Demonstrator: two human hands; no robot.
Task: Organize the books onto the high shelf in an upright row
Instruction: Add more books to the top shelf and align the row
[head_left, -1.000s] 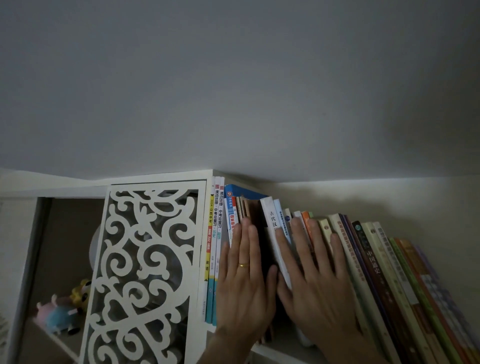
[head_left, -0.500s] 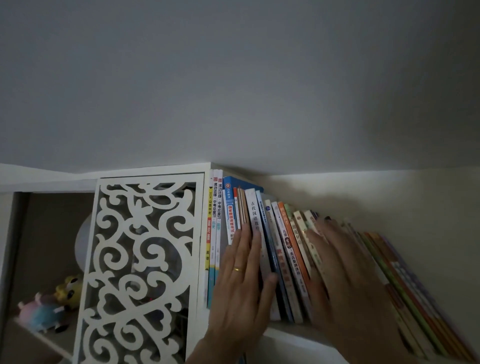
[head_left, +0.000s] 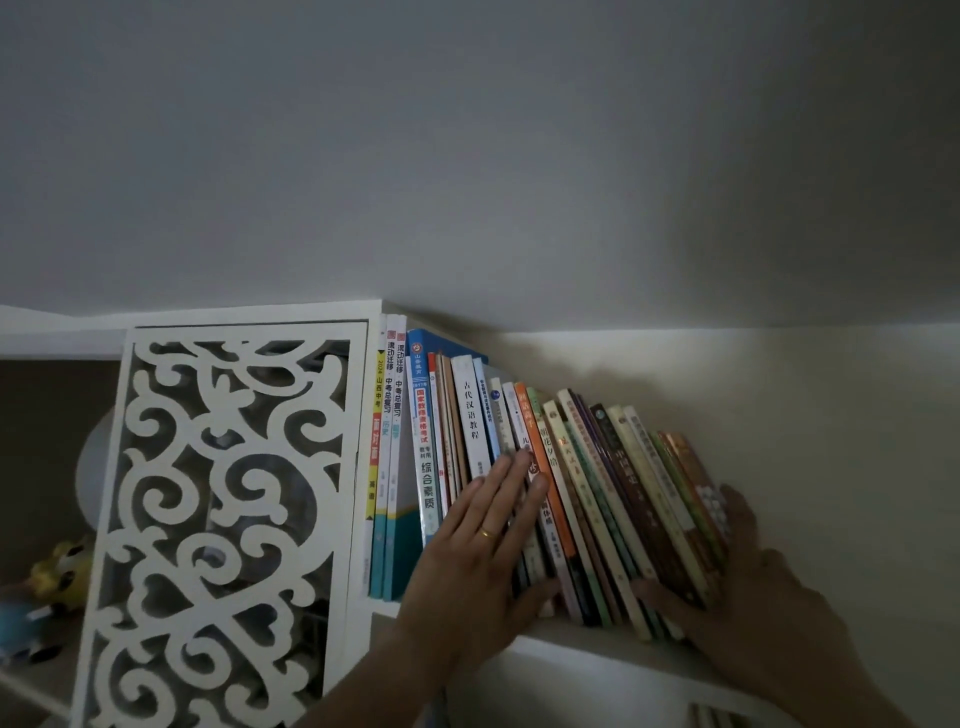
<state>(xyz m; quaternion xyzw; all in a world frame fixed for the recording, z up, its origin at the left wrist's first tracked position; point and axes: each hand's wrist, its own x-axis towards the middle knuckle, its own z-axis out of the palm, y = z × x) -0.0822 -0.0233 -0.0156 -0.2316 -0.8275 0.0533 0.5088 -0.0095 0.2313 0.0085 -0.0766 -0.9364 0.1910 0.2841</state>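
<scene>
on the high shelf, beside the white fretwork panel, the row of books occupies the span from the panel's right post outward to the right.

condition of the row: the leftmost volumes, including the blue-spined book and the white-spined book, stand close to vertical. from the orange-spined book onward, the spines lean progressively, with their tops tipped to the right. the long axis of each leaning book therefore runs from lower left to upper right.

left hand: fingers straight and together, laid flat across the spines at the middle of the row. a ring shows on one finger. it clamps nothing; it presses.

right hand: positioned at the far right end of the row. the thumb lies across the lower edges of the end books and the fingers reach up along the outer cover of the last book, so the hand cups the end of the row. the lighting is dim and finger detail is partly unclear.

governing relation: the leaning books lie between the two hands, and their tops tilt toward the right hand. the right hand is the nearer to the tilted end. judgement: squaring the row calls for that hand to push the tops leftward while the left hand braces the upright section.
</scene>
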